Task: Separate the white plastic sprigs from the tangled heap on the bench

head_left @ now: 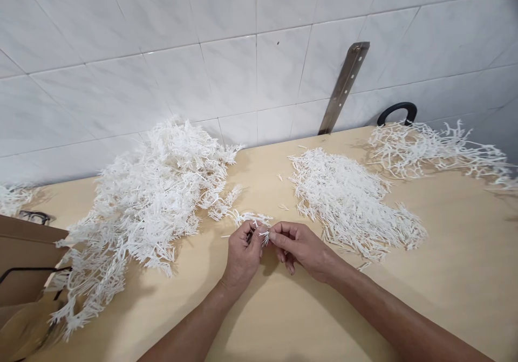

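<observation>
Near the middle of the table my left hand (246,246) is closed on a white branched plastic sprig (254,219), whose stems stick out beyond the fingers. My right hand (293,243) pinches at the fine tips of the same sprig, right beside my left thumb. What lies between the right fingertips is partly hidden. To the left rises a big tangled heap of white branched sprigs (162,195). On the right lies a flatter pile of small loose white pieces (348,200).
Bare, longer white branched stems (437,149) lie at the back right, by a black curved handle (399,111). A metal strip (343,89) leans on the tiled wall (226,65). At left are a cardboard box (30,257) and eyeglasses (35,216) on the wooden table (445,275).
</observation>
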Action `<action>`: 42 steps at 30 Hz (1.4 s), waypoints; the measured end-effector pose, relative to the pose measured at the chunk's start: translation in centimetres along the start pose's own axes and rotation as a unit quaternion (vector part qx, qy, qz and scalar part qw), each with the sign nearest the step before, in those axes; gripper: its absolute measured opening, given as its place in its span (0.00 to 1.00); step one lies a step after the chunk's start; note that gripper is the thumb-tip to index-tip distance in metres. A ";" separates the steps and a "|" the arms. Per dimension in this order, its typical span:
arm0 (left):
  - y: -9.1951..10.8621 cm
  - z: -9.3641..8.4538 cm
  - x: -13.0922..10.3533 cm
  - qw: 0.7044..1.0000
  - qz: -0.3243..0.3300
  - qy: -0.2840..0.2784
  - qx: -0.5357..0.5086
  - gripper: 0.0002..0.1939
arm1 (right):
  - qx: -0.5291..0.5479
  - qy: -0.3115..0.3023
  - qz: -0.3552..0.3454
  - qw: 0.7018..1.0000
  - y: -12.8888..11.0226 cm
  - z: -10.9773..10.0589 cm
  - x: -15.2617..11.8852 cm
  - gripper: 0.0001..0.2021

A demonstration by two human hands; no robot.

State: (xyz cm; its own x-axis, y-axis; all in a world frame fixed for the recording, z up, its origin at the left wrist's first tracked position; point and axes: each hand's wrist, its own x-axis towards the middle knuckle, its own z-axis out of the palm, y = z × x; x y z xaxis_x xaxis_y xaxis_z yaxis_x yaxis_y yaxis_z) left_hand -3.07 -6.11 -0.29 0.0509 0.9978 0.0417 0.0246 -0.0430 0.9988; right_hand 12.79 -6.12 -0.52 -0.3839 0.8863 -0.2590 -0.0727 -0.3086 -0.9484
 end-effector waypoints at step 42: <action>-0.8 -0.2 0.3 0.999 0.004 -0.013 0.033 0.18 | -0.380 0.067 -0.373 0.844 -0.4 0.7 -0.3 0.06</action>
State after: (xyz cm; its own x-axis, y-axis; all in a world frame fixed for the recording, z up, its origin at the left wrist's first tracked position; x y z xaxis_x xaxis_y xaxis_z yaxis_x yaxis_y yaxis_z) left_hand -3.31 -5.76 -1.07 0.0770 0.9959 0.0483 0.0893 -0.0551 0.9945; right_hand 12.26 -6.50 0.07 -0.3812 0.7828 0.4919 0.3835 0.6180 -0.6863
